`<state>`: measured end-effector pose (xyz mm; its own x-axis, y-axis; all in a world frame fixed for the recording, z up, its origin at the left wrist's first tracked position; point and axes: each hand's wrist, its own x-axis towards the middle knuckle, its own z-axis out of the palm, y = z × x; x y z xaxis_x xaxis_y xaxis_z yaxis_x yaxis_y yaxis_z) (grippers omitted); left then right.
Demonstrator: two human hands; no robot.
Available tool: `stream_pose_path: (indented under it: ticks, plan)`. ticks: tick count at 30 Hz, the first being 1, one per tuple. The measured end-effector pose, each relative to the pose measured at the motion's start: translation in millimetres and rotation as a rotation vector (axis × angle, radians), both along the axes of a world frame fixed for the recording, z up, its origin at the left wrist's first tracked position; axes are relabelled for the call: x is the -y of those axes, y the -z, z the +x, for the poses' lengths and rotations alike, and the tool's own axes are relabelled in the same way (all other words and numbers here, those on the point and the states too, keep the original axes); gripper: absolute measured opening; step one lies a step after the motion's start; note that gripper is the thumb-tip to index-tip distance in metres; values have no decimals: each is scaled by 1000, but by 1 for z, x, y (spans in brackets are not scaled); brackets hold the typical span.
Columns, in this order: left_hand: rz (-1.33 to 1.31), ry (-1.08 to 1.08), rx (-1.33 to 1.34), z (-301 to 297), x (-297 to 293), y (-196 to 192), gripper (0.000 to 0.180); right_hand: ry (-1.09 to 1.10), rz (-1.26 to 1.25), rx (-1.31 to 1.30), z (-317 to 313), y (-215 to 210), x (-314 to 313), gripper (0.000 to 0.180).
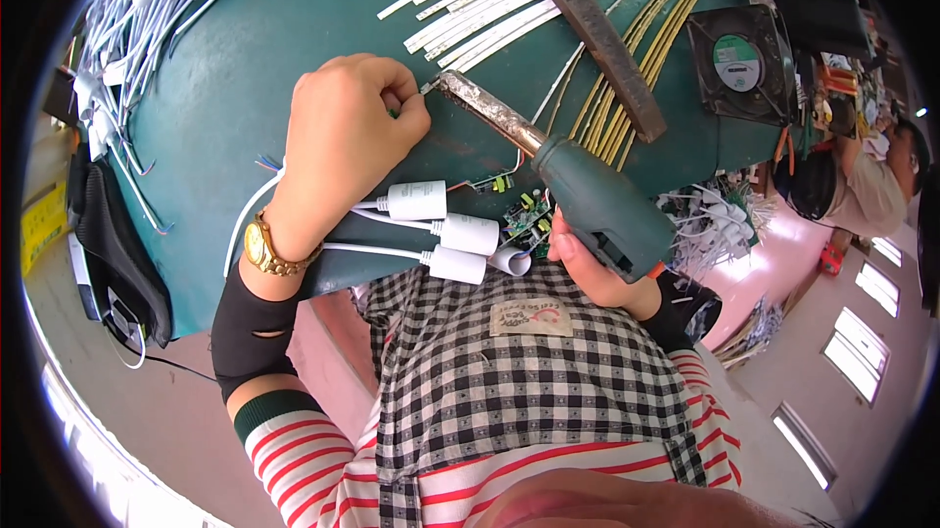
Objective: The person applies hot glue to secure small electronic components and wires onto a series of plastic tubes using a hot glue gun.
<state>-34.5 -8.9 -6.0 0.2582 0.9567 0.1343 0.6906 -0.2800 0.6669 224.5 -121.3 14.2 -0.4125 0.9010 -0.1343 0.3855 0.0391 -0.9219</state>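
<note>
My right hand (592, 264) grips the dark green handle of a soldering iron (602, 200). Its scorched metal barrel slants up and left to the fingertips of my left hand (357, 121). Those fingers are pinched together, and a small pale end sticks out at the iron's tip. A bit of green shows between them, but most of what they hold is hidden. Below my left hand lie white cylindrical housings (464, 234) with white cables running under my wrist. Beside them are small green circuit boards (529, 217) with components and thin wires.
White LED strips (470, 24) and yellowish strips (627, 77) fan across the green table (245, 9), under a dark curved bar (592, 38). A square black fan (741, 63) stands at right. White cables (137, 28) pile up at far left. Another person (867, 175) is at far right.
</note>
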Motion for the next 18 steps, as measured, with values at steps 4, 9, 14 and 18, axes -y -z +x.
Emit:
stream_pose_path:
  ticks: [4, 9, 14, 18]
  plan:
    - [-86, -44, 17, 3, -1, -5, 5, 16, 38, -10, 0, 2, 2, 16]
    - [-104, -33, -11, 3, -4, -5, 6, 24, -11, -10, 1, 2, 1, 13]
    - [-180, -39, -15, 2, -5, -5, 9, -22, 13, 8, 0, 2, -2, 14]
    - [-212, -42, -24, 2, -6, -7, 10, -7, 92, 1, -7, -2, -5, 15]
